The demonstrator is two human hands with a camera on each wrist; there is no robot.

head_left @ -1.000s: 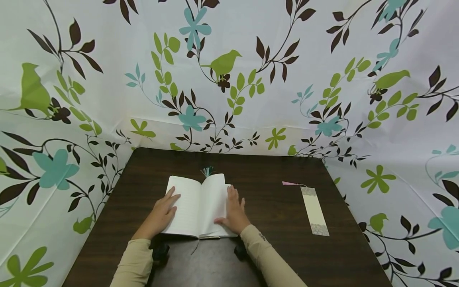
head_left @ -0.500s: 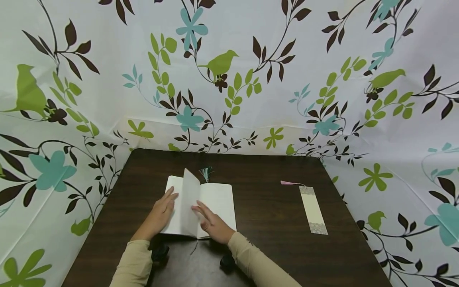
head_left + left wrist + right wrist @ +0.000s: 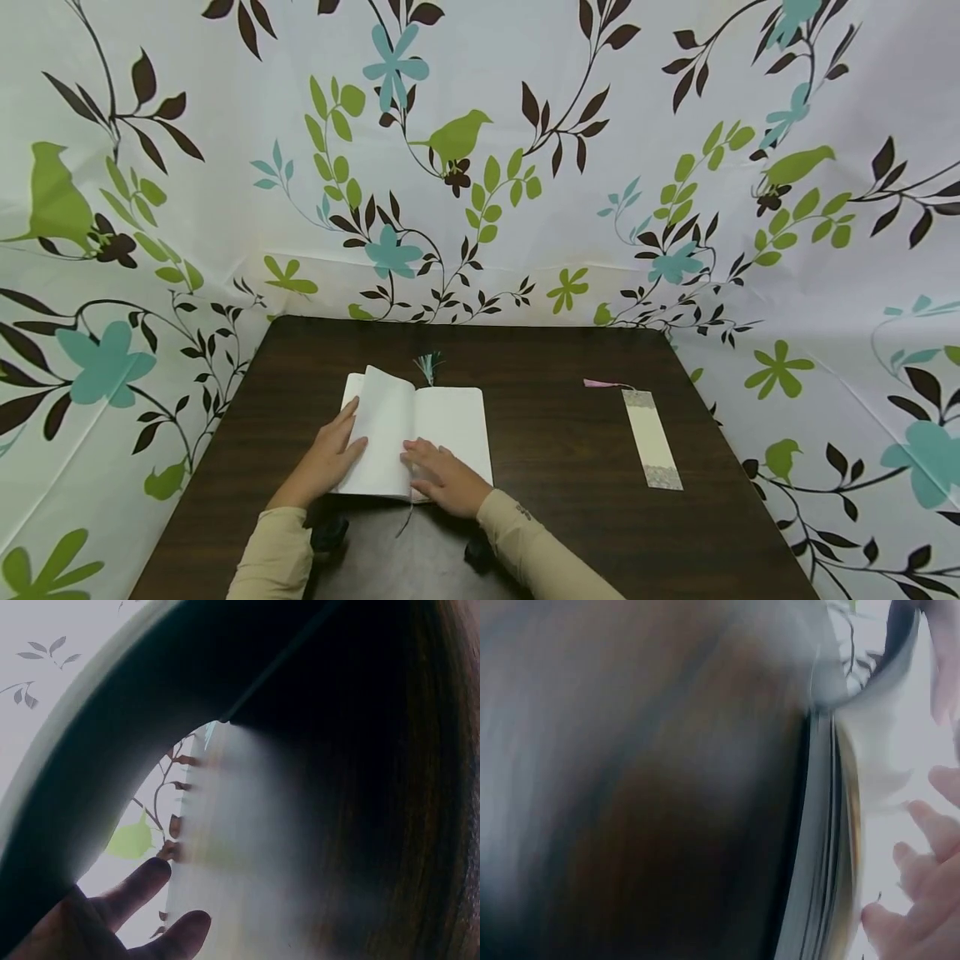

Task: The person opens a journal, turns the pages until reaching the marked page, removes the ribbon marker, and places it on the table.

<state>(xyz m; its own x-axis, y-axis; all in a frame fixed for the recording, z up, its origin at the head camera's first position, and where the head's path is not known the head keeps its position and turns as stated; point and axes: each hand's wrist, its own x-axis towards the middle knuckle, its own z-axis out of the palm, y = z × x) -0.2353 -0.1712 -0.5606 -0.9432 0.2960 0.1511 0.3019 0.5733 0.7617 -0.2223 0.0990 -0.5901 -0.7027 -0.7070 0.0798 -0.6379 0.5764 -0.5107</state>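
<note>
One open book (image 3: 431,421) lies under the left hand (image 3: 322,458) at its left edge and right hand (image 3: 447,479) near its fold, both relaxed; one bookmark (image 3: 652,440) lies apart.

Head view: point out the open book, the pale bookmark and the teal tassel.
Open book (image 3: 392,425): head view, on the page left of its fold.
Pale bookmark (image 3: 652,439): head view, middle of its plain strip.
Teal tassel (image 3: 428,365): head view, on its strands.
</note>
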